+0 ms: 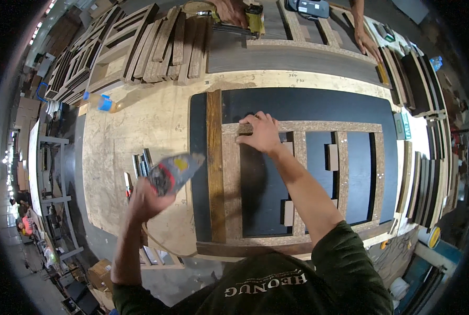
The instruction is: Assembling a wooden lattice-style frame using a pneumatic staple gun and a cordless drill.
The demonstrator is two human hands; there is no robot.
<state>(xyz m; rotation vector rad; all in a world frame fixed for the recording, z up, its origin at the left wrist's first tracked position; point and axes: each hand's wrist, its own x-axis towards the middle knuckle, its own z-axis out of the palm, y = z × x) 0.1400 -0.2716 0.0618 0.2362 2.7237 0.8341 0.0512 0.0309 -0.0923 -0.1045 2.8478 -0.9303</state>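
A grey nail gun [174, 173] with a red ring and a yellow patch, blurred by motion, is gripped in my left hand [150, 202]. Its narrow end points right, just left of a brown wooden strip [215, 168]. My right hand [263, 132] holds the upper left corner of a chipboard frame [313, 126], thumb and fingers closed about the rail's end. This ladder-like frame lies flat on a black panel [318, 100]. Small pale blocks [332, 157] sit against its crosspieces. Along the near edge runs a dark strip [245, 249].
The pale worktable [140, 128] carries a bottle with a blue cap [105, 103] and metal staple strips [141, 163]. Chipboard strips [171, 47] are piled at the back left. Across the table, a co-worker's hand [232, 11] holds a yellow-green nail gun [254, 21]. Boards [423, 178] lie stacked right.
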